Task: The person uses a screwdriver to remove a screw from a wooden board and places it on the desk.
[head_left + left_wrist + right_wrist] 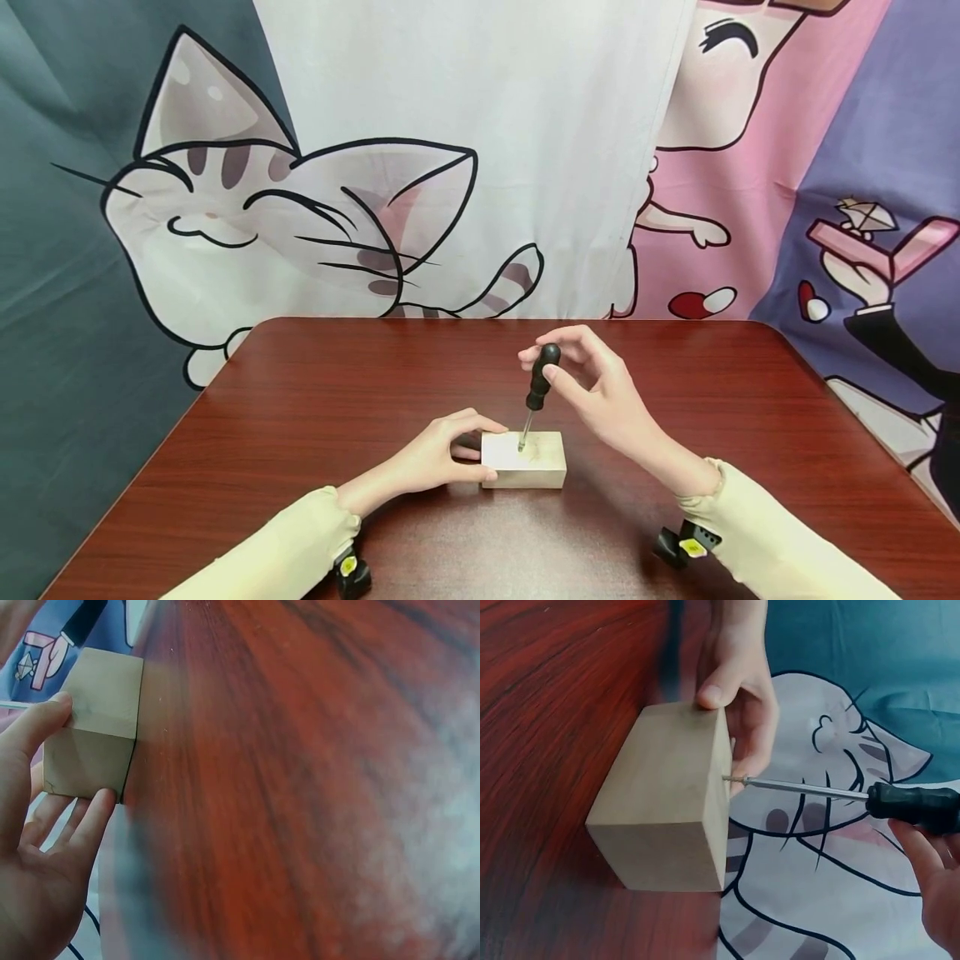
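Note:
A pale wooden block (523, 478) lies on the table, its left end gripped between thumb and fingers of my left hand (423, 457). In the left wrist view the left hand (56, 862) holds the block (90, 761) by its end. My right hand (607, 392) pinches the black handle of a screwdriver (542, 379), which stands slightly tilted over the block. The right wrist view shows the screwdriver's shaft (810, 787) meeting a small screw (735, 779) that sticks out of the block's top face. There the right hand (937, 889) is partly cut off by the frame.
The reddish-brown wooden table (337, 375) extends around the block. Behind it hangs a cloth backdrop (465, 75) with cartoon drawings. A small black device with a yellow mark is worn at each wrist.

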A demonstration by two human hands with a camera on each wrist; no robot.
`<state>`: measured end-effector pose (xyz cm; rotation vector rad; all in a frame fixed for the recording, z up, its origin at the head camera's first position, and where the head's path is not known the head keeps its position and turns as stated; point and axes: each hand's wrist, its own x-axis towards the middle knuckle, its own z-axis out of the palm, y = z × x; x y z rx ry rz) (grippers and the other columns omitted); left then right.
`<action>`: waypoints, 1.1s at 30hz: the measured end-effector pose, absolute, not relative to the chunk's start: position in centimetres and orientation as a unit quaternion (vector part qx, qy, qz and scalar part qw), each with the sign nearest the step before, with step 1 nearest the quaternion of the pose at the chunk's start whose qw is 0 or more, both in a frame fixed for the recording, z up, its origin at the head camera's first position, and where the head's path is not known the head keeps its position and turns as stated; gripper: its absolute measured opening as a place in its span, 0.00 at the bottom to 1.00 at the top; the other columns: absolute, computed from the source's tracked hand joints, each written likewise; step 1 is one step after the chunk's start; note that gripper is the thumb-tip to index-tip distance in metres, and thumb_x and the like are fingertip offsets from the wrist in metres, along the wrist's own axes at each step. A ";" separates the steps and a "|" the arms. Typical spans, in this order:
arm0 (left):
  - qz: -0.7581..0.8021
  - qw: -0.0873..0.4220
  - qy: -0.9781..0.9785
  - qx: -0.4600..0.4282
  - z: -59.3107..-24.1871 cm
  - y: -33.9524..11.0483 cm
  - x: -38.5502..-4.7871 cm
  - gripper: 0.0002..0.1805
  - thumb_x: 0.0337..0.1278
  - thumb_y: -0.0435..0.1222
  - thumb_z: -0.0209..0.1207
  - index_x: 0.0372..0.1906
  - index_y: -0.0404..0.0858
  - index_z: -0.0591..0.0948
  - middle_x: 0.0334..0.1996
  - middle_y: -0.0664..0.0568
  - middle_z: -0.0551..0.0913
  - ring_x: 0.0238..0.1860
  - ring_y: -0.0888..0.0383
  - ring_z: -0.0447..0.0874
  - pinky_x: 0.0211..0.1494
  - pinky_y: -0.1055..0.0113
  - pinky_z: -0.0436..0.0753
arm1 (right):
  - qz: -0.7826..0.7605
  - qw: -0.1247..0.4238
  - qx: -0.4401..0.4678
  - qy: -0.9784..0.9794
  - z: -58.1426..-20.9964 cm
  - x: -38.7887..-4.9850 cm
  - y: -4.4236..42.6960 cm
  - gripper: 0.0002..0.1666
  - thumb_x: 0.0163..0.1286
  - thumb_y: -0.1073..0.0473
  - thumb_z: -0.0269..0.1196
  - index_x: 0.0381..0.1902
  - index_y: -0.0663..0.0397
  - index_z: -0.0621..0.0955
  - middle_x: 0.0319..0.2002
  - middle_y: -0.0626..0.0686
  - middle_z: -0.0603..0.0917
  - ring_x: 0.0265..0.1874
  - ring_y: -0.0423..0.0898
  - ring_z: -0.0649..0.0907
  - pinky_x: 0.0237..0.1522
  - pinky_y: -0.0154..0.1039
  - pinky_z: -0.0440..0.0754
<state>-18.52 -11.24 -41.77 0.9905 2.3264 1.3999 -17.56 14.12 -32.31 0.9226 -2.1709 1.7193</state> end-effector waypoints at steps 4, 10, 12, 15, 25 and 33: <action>0.482 0.121 0.799 0.338 -41.9 -11.1 -18.5 0.27 0.52 0.41 0.72 0.60 0.53 0.79 0.52 0.55 0.79 0.59 0.57 0.79 0.53 0.73 0.85 | 0.604 0.124 0.275 -0.738 -32.4 -17.2 13.8 0.18 0.66 0.66 0.66 0.52 0.51 0.77 0.46 0.50 0.86 0.42 0.45 0.88 0.45 0.36 0.88; 0.485 0.117 0.799 0.336 -42.0 -11.0 -18.6 0.27 0.52 0.40 0.72 0.59 0.53 0.79 0.52 0.55 0.79 0.59 0.57 0.80 0.53 0.73 0.85 | 0.599 0.132 0.225 -0.757 -32.4 -16.7 13.6 0.23 0.61 0.62 0.72 0.53 0.43 0.79 0.40 0.50 0.84 0.31 0.42 0.87 0.34 0.34 0.87; 0.486 0.117 0.799 0.335 -42.0 -11.0 -18.6 0.27 0.52 0.40 0.73 0.59 0.53 0.79 0.52 0.54 0.79 0.59 0.57 0.80 0.53 0.73 0.85 | 0.598 0.133 0.220 -0.759 -32.3 -16.6 13.7 0.23 0.61 0.62 0.72 0.53 0.43 0.80 0.38 0.49 0.84 0.34 0.41 0.86 0.38 0.33 0.88; 0.488 0.117 0.798 0.334 -42.1 -11.0 -18.5 0.27 0.52 0.41 0.72 0.59 0.53 0.79 0.52 0.55 0.79 0.59 0.56 0.80 0.53 0.73 0.85 | 0.605 0.129 0.217 -0.755 -32.2 -16.6 14.0 0.22 0.60 0.63 0.72 0.52 0.47 0.80 0.37 0.47 0.85 0.35 0.40 0.86 0.41 0.32 0.87; 0.494 0.127 0.793 0.333 -41.9 -10.9 -18.3 0.28 0.52 0.41 0.73 0.60 0.53 0.79 0.51 0.54 0.79 0.58 0.54 0.80 0.52 0.73 0.85 | 0.619 0.085 0.253 -0.738 -32.0 -16.5 14.9 0.17 0.60 0.71 0.69 0.45 0.62 0.76 0.38 0.45 0.85 0.29 0.42 0.88 0.39 0.36 0.89; 0.496 0.130 0.793 0.329 -41.9 -10.8 -18.3 0.27 0.51 0.42 0.73 0.59 0.54 0.80 0.50 0.54 0.79 0.58 0.56 0.80 0.52 0.73 0.85 | 0.589 0.065 0.308 -0.744 -31.8 -16.9 15.5 0.16 0.65 0.69 0.66 0.51 0.55 0.79 0.45 0.54 0.87 0.44 0.44 0.88 0.47 0.39 0.88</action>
